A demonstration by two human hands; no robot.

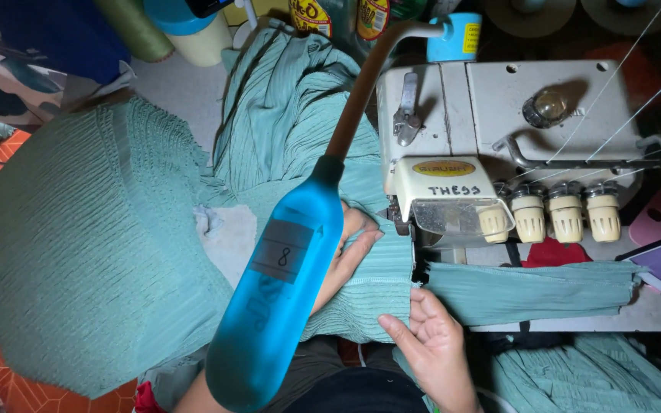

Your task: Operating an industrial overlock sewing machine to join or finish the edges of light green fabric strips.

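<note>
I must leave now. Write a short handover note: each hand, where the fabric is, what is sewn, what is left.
Left hand: flat on the green pleated fabric, just left of the sewing machine foot.
Right hand: open, fingers at the fabric's near edge in front of the foot.
Done: a narrow sewn strip lies out to the right of the machine.
Left: the big bundle on the left is still unfed.

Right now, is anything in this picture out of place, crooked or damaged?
Nothing looks damaged or spilled. One oddity: a blue lamp head on a bent arm hangs in front of the camera and hides most of the left hand. The green pleated fabric lies flat at the sewing machine, and the right hand touches its edge.
</note>
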